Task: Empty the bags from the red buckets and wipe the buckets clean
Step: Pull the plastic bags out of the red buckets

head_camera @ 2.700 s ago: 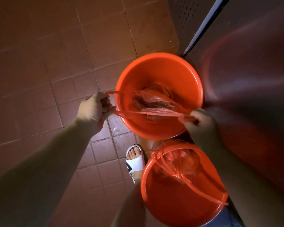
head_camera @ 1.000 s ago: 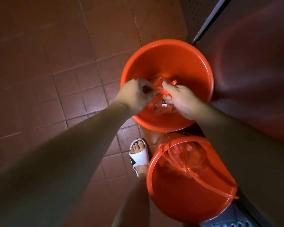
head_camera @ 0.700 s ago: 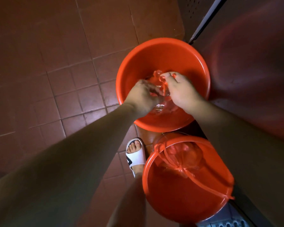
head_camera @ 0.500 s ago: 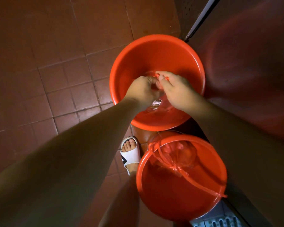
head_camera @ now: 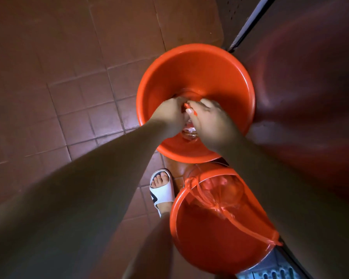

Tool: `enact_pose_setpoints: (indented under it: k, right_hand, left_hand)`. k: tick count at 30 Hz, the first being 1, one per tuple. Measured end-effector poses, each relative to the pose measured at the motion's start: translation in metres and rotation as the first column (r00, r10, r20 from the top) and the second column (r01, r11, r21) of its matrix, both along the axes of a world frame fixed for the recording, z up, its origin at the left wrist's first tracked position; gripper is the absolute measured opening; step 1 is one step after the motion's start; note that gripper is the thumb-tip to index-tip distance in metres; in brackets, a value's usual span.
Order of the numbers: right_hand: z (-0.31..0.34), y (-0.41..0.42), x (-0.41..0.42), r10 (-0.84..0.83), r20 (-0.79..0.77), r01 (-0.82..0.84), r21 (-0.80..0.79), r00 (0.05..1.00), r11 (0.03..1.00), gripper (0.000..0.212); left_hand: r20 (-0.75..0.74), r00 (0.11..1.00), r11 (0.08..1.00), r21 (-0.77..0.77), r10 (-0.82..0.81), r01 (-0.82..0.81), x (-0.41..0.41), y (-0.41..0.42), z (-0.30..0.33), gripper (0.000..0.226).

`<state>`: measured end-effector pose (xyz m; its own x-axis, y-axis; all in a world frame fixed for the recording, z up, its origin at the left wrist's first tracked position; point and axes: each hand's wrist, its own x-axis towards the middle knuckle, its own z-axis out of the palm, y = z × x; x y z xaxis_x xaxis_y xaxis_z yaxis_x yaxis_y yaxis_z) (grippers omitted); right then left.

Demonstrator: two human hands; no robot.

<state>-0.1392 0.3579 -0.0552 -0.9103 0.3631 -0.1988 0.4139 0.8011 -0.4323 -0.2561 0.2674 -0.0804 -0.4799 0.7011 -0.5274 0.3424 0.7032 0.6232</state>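
Both my hands were down inside the far bucket (head_camera: 195, 63), which stood on the tiled floor (head_camera: 69, 77) close to the dark wall (head_camera: 310, 77) at the right edge of the floor. My left hand (head_camera: 169, 115) had its fingers curled, and they pinched a red strip of the bag (head_camera: 189, 131) near the middle of the bucket. My right hand (head_camera: 212, 121) met it there, with its fingers also bent around the same red plastic, so the two hands were touching each other over the bag. Most of the bag was hidden under my hands; only a pale, shiny piece showed below them, low in the bucket.

The near bucket (head_camera: 220, 248) stood just beside the far one, on the side nearer to me, also along the wall. Its own bag (head_camera: 220, 196) lay inside, gathered, and a thin red handle strip (head_camera: 250, 226) ran from it across to the rim at the right side. Under this bucket, at the bottom edge of the view, a grey grate (head_camera: 270, 268) was partly visible.

My foot in a white sandal (head_camera: 161, 192) rested on the floor just left of the near bucket.
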Motion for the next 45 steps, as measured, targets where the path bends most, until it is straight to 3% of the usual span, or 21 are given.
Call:
enact_pose_setpoints:
  k: [5, 7, 9, 11, 13, 18, 20, 23, 28, 32, 37, 39, 41, 43, 45]
  right_hand:
    - [-0.008, 0.004, 0.001, -0.045, -0.015, 0.046, 0.067, 0.999, 0.997, 0.031]
    - [-0.011, 0.008, 0.001, -0.06, 0.013, 0.06, 0.032, 0.998, 0.998, 0.032]
    - [-0.012, 0.01, 0.002, -0.065, 0.021, 0.065, 0.002, 0.998, 0.998, 0.032]
    - [-0.01, 0.011, 0.002, -0.088, 0.023, 0.089, -0.029, 0.996, 0.996, 0.035]
    - [-0.009, 0.014, 0.005, -0.128, 0.015, 0.128, -0.037, 0.992, 0.991, 0.038]
    - [-0.002, 0.011, 0.025, -0.187, 0.061, 0.189, -0.031, 0.98, 0.981, 0.041]
    - [0.005, 0.004, 0.037, -0.234, -0.031, 0.234, -0.004, 0.972, 0.972, 0.035]
    - [0.014, 0.001, 0.06, -0.269, -0.195, 0.294, 0.116, 0.943, 0.949, 0.023]
    - [0.018, 0.021, 0.107, -0.433, -0.039, 0.43, -0.07, 0.9, 0.9, 0.051]
    - [0.013, 0.023, 0.125, -0.526, -0.035, 0.518, -0.137, 0.85, 0.845, 0.047]
    - [-0.002, 0.015, 0.124, -0.718, 0.066, 0.699, -0.306, 0.693, 0.647, 0.047]
    - [-0.005, 0.016, 0.121, -0.737, 0.072, 0.715, -0.321, 0.672, 0.621, 0.047]
    - [-0.007, 0.014, 0.115, -0.715, 0.035, 0.68, -0.344, 0.698, 0.647, 0.046]
    - [-0.008, 0.007, 0.107, -0.689, 0.03, 0.635, -0.418, 0.724, 0.65, 0.042]
    - [-0.011, -0.001, 0.099, -0.664, 0.049, 0.61, -0.449, 0.746, 0.653, 0.039]
  left_hand:
    - [0.255, 0.959, 0.991, -0.074, 0.123, -0.108, 0.0, -0.001, 0.005, 0.028]
    - [0.449, 0.854, 0.963, -0.07, 0.263, -0.26, -0.002, -0.002, 0.013, 0.016]
    - [0.505, 0.799, 0.936, -0.058, 0.328, -0.348, -0.003, -0.004, 0.014, 0.02]
    - [0.313, 0.917, 0.968, -0.037, 0.247, -0.248, -0.007, -0.007, 0.014, 0.025]
    - [0.077, 0.979, 0.981, -0.057, 0.188, -0.184, -0.017, -0.012, 0.012, 0.026]
    - [-0.218, 0.973, 0.993, -0.077, 0.069, -0.088, -0.036, -0.032, 0.013, 0.032]
    - [-0.302, 0.953, 0.992, -0.101, 0.041, -0.074, -0.039, -0.039, 0.013, 0.026]
    - [-0.368, 0.93, 0.994, -0.097, 0.018, -0.057, -0.053, -0.055, 0.012, 0.019]
    - [-0.434, 0.901, 0.988, -0.141, -0.001, -0.067, -0.084, -0.087, 0.013, 0.021]
    - [-0.441, 0.897, 0.974, -0.199, 0.005, -0.104, -0.09, -0.1, 0.01, 0.022]
    - [-0.426, 0.903, 0.961, -0.222, 0.059, -0.167, -0.077, -0.092, 0.008, 0.022]
    - [-0.392, 0.911, 0.958, -0.188, 0.128, -0.216, -0.071, -0.087, 0.012, 0.026]
    - [-0.245, 0.935, 0.952, -0.101, 0.258, -0.289, -0.064, -0.082, 0.017, 0.03]
    - [0.031, 0.907, 0.908, 0.005, 0.419, -0.419, -0.051, -0.073, 0.024, 0.028]
    - [0.334, 0.781, 0.813, 0.068, 0.528, -0.579, -0.038, -0.061, 0.029, 0.024]
